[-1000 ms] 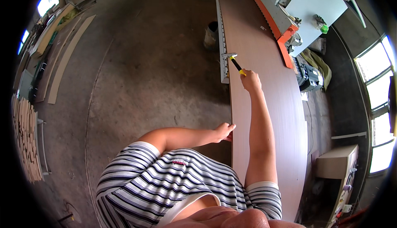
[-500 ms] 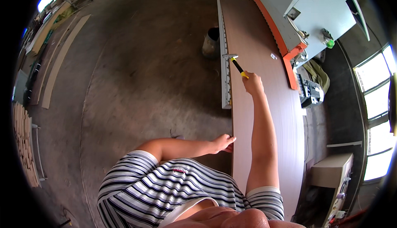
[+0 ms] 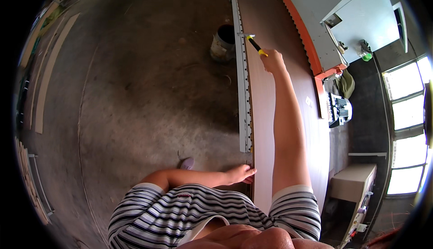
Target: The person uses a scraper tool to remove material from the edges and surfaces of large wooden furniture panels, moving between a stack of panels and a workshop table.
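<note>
Hammer (image 3: 253,44) handle hidden in right hand (image 3: 272,60) grip.

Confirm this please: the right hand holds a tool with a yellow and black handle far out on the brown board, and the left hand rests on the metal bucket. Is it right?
Not quite. In the head view the left hand rests on the near edge of the brown board, not on the metal bucket, which stands apart on the floor. The right hand does hold the yellow and black tool.
</note>
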Motion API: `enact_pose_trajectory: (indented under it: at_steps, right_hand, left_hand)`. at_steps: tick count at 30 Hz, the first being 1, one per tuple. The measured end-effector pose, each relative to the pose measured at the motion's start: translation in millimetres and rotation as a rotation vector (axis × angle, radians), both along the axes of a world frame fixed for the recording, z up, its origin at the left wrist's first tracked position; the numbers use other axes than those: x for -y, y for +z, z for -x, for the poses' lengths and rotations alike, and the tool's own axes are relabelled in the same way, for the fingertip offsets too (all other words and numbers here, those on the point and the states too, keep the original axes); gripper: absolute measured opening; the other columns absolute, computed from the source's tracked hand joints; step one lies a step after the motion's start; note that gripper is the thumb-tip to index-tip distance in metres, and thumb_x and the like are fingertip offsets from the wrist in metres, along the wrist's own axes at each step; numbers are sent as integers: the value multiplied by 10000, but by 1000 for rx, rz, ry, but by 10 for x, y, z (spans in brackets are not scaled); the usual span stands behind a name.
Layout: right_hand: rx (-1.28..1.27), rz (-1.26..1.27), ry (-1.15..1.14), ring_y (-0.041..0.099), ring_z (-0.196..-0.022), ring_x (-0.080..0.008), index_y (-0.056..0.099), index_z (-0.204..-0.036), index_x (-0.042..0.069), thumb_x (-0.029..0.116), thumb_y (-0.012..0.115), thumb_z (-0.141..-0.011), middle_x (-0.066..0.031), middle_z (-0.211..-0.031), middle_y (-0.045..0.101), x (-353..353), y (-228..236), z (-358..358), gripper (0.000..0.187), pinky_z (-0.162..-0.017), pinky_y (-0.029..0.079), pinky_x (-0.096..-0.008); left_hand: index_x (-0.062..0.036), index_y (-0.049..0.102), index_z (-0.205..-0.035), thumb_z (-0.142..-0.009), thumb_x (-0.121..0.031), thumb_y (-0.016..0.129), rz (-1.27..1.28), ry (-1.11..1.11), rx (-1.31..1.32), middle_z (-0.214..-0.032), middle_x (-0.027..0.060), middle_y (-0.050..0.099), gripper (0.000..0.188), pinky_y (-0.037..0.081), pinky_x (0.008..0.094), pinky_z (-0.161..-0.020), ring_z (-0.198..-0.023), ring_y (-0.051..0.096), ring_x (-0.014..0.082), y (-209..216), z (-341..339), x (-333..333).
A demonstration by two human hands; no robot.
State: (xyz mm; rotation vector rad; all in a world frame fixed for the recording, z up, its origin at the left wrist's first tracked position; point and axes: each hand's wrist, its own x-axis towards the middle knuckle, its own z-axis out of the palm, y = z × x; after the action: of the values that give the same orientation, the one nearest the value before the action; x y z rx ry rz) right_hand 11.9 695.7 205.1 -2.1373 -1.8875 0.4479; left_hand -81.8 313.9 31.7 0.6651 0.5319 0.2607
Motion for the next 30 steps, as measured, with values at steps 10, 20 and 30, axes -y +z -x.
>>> enact_pose_trajectory:
  at_steps: [10,20,30]
  right_hand:
    - [79,-306,-53,682,-879,-369,632,-1186,159,299,575,-887,-153,-951,709,-450,75,33,335,-781,551,-448]
    - [-304,-483,-555,573,-559,-182,590,-871,8,379,707,-864,-94,-643,585,3255,-143,-2448,390,-542,440,-390]
    - [258,-146,-1313,615,-1088,-355,642,-1208,183,624,602,-820,-124,-1103,690,7315,-1296,-5169,589,-955,448,-462]
  left_hand:
    - [24,546,-1116,-1004,-394,497,-33,53,13,-1091,110,637,436,564,342,-843,-973,646,205,79,-39,-97]
    - [-21,535,-1168,-1008,-469,437,46,81,-31,-1059,97,654,485,548,389,-855,-940,663,227,300,-102,126]
    - [-32,544,-1204,-1015,-480,392,-96,230,-231,-1082,99,656,509,558,410,-816,-955,665,227,346,-263,1107]
